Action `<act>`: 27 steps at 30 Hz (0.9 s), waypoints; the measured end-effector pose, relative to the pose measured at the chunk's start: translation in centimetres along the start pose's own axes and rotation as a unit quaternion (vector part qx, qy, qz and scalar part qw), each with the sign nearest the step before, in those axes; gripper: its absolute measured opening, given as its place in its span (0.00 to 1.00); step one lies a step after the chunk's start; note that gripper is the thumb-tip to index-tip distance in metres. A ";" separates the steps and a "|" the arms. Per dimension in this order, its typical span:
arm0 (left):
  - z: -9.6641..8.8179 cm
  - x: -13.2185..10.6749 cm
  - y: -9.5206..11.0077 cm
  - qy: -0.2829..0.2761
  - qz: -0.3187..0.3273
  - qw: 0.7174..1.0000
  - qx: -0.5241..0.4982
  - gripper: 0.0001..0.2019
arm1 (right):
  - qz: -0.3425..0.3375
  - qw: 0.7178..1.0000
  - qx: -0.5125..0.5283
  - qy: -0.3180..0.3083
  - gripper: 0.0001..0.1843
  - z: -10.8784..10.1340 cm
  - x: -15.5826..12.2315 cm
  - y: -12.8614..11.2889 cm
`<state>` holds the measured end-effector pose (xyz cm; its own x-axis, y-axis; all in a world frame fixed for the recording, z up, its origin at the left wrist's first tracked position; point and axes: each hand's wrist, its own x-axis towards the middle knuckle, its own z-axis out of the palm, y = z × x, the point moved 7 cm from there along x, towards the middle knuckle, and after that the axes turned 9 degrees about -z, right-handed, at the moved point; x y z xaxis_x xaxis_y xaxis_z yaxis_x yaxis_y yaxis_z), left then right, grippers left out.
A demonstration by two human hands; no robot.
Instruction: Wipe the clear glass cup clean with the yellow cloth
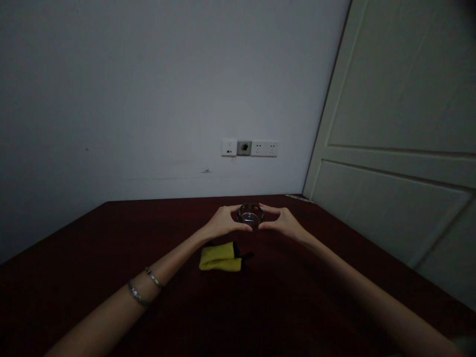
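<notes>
A small clear glass ashtray (251,214) sits out over the far middle of the dark red table (92,277). My left hand (223,221) grips its left side and my right hand (281,222) grips its right side, fingers curled round the rim. I cannot tell whether it rests on the table or is held just above it. A folded yellow cloth (219,258) with a dark edge lies on the table just nearer than my left hand. Two bracelets (144,286) circle my left forearm.
A pale wall stands behind the table, with a row of sockets (249,148) on it. A light panelled door (401,139) closes off the right side, right against the table's right edge. The room is dim.
</notes>
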<state>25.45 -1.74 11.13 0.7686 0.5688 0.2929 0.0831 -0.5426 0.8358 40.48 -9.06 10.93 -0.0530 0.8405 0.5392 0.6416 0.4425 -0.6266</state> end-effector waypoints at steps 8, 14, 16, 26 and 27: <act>8.6 5.0 -0.5 -0.042 0.014 0.999 0.013 0.29 | 0.077 0.996 -0.034 -0.008 0.35 -6.5 -4.6 6.2; 12.4 6.4 -1.6 -0.055 -0.008 0.996 0.066 0.29 | 0.109 0.994 -0.029 -0.013 0.37 -8.1 -6.9 10.0; 13.0 6.6 -2.0 -0.054 -0.019 0.996 0.074 0.29 | 0.114 0.993 -0.023 -0.013 0.37 -8.1 -7.4 11.0; 14.1 6.4 -4.0 -0.057 -0.052 0.989 0.126 0.30 | 0.094 0.993 0.000 -0.068 0.38 -6.2 -8.3 12.7; 14.2 6.3 -4.2 -0.062 -0.054 0.988 0.129 0.30 | 0.092 0.993 0.000 -0.075 0.38 -6.0 -8.4 12.8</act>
<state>38.92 -4.63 2.89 0.8166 0.5608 0.1371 0.3150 -0.6318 0.7083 53.77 -12.31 1.79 -0.0483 0.9444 0.3253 0.6503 0.2769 -0.7074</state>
